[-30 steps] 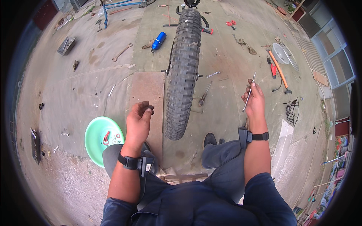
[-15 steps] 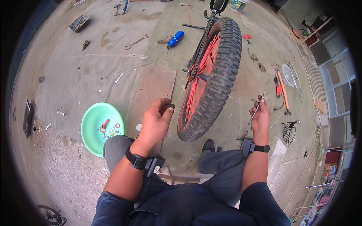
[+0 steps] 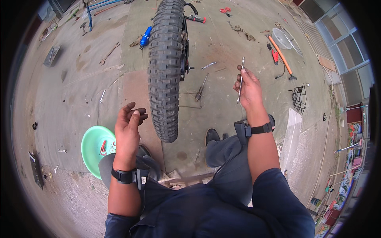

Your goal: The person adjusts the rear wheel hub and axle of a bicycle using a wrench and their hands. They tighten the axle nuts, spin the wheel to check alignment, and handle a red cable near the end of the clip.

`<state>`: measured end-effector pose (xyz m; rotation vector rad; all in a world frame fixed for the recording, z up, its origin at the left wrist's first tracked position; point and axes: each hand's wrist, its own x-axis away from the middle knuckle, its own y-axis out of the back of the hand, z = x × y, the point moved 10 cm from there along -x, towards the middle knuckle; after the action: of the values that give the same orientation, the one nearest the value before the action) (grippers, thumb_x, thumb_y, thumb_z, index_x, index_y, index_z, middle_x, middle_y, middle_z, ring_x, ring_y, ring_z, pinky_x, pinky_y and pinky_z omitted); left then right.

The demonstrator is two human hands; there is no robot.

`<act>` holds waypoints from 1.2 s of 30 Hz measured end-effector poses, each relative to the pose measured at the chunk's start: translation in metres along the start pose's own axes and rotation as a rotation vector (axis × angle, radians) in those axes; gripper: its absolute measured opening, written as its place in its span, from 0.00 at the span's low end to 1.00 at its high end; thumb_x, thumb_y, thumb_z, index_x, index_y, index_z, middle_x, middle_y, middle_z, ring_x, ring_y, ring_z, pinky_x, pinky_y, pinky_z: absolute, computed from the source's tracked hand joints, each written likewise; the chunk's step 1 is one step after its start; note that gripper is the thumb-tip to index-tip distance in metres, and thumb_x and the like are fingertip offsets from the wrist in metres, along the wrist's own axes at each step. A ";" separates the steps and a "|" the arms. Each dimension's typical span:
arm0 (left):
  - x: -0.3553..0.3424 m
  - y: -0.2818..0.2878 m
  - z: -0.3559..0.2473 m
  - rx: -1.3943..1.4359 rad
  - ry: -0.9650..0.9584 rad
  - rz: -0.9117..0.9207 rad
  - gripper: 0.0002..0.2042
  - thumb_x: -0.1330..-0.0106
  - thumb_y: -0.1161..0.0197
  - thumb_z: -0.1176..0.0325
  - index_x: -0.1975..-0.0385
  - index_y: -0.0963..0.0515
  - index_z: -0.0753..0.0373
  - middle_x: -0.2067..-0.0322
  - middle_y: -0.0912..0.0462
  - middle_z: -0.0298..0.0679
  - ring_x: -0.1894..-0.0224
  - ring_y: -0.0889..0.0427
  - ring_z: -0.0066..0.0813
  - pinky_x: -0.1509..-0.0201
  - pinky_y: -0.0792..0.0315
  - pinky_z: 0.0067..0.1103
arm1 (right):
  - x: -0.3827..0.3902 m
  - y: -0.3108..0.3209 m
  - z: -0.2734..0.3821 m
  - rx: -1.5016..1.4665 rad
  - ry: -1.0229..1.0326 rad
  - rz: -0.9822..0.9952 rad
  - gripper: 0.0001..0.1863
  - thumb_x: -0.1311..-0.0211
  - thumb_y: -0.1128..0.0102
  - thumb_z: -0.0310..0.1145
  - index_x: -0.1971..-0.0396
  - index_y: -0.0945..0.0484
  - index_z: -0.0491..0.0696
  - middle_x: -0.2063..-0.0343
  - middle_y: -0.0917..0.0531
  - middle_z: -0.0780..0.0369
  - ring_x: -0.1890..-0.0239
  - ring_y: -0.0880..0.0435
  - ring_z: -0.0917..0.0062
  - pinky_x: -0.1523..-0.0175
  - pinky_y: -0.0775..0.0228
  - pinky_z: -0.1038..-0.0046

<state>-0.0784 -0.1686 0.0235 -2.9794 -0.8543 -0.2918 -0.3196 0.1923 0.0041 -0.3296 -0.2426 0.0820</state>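
A knobbly bicycle wheel (image 3: 164, 71) stands upright in front of me, its tyre tread facing me and its spokes hidden. To the left of the tyre is my left hand (image 3: 129, 121), fingers apart and holding nothing, not touching the rubber. On the wheel's other side, my right hand (image 3: 249, 85) grips a slim silver wrench (image 3: 241, 81), held nearly upright between thumb and fingers. An axle end (image 3: 191, 68) sticks out on the wheel's right. Between wheel and right hand, a small wrench (image 3: 208, 65) and a dark-handled screwdriver (image 3: 201, 88) lie on the ground.
A green basin (image 3: 88, 152) with a red-handled tool stands by my left knee. Farther off lie a blue bottle (image 3: 145, 37) and a large rusty wrench (image 3: 110, 53). Rightward are an orange-handled tool (image 3: 281, 55), a clear plastic bowl (image 3: 281, 39) and a black wire basket (image 3: 299, 98).
The wheel has shifted left in view and turned from showing its red spokes to showing its tread. My left hand has moved left and its fingers have spread; my right still holds the wrench.
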 end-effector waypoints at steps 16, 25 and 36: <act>-0.010 0.000 0.011 0.025 -0.024 -0.005 0.20 0.24 0.44 0.67 0.36 0.32 0.70 0.56 0.19 0.39 0.56 0.22 0.22 0.47 0.27 0.22 | 0.004 0.001 0.009 -0.050 0.010 -0.029 0.10 0.28 0.39 0.38 0.54 0.19 0.49 0.72 0.24 0.68 0.77 0.24 0.83 0.71 0.26 0.77; -0.010 -0.001 0.011 0.040 -0.015 0.002 0.20 0.23 0.45 0.67 0.37 0.33 0.71 0.55 0.18 0.42 0.56 0.20 0.24 0.47 0.27 0.23 | 0.003 -0.001 0.009 -0.064 0.015 -0.012 0.10 0.28 0.38 0.38 0.55 0.19 0.50 0.72 0.23 0.68 0.78 0.24 0.84 0.72 0.27 0.77; -0.012 0.001 0.012 0.054 -0.014 -0.013 0.20 0.24 0.44 0.67 0.37 0.32 0.71 0.57 0.19 0.39 0.56 0.20 0.22 0.47 0.27 0.23 | 0.001 -0.001 0.007 -0.044 0.003 -0.005 0.12 0.28 0.38 0.39 0.51 0.18 0.50 0.72 0.24 0.69 0.76 0.24 0.82 0.67 0.26 0.75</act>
<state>-0.0855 -0.1744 0.0096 -2.9307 -0.8693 -0.2444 -0.3198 0.1941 0.0107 -0.3724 -0.2421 0.0713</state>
